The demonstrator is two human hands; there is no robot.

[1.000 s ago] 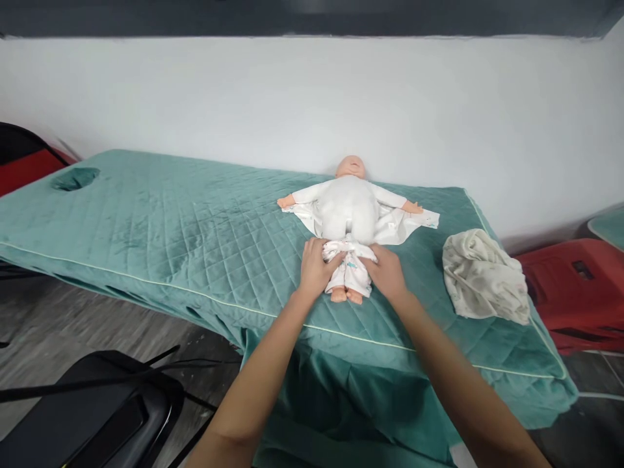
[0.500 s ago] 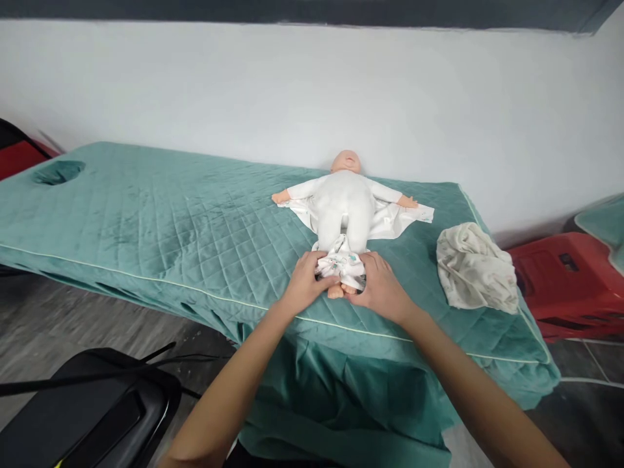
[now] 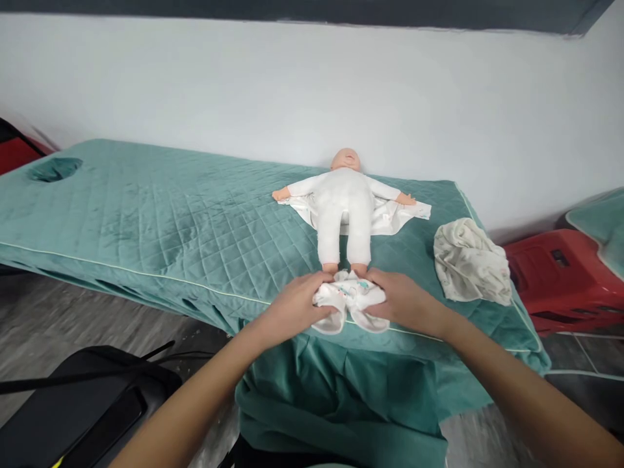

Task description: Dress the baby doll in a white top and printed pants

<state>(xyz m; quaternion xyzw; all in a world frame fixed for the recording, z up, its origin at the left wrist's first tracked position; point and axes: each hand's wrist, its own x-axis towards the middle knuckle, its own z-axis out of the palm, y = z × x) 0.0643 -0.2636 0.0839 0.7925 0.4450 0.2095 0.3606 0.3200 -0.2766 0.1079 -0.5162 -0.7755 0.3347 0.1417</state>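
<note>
A baby doll (image 3: 344, 208) in a white bodysuit lies on its back on a quilted teal massage table (image 3: 160, 221), head toward the wall, arms spread over an opened white garment (image 3: 394, 218). Its legs are bare of trousers and point toward me. Just below its feet, my left hand (image 3: 292, 307) and my right hand (image 3: 402, 300) both grip a bunched pair of small white printed trousers (image 3: 348, 300), one hand on each side, near the table's front edge.
A crumpled cream cloth (image 3: 468, 261) lies on the table at the right. The table has a face hole (image 3: 53, 169) at far left. Red plastic stools (image 3: 560, 273) stand right, a black chair (image 3: 88, 409) at lower left. A white wall runs behind.
The trousers have slid down the doll's legs and come off its feet; both hands moved toward me with them bunched between.
</note>
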